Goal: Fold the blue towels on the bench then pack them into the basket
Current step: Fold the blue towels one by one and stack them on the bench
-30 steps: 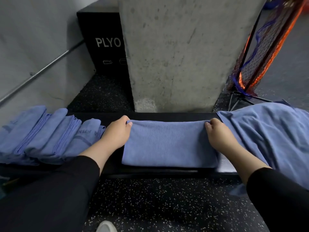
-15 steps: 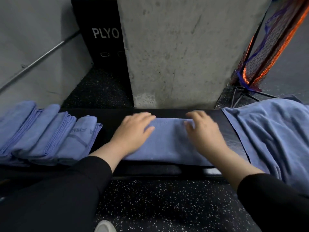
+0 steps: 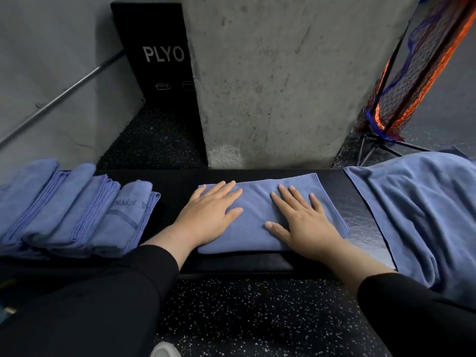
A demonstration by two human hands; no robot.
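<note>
A folded blue towel (image 3: 257, 202) lies in the middle of the black bench (image 3: 360, 222). My left hand (image 3: 208, 215) presses flat on its left half, fingers straight and spread. My right hand (image 3: 304, 220) presses flat on its right half the same way. To the left, several folded blue towels (image 3: 77, 215) lie overlapping in a row on the bench. On the right, a heap of unfolded blue towels (image 3: 425, 210) drapes over the bench end. No basket is in view.
A concrete pillar (image 3: 283, 81) stands right behind the bench. A black PLYO box (image 3: 159, 57) sits behind it on the left. An orange and blue net on a stand (image 3: 401, 99) leans at the right. Speckled black floor (image 3: 244, 318) lies in front of the bench.
My hands let go of the towel's far corners, moved inward and now lie flat on top of the folded towel with fingers spread.
</note>
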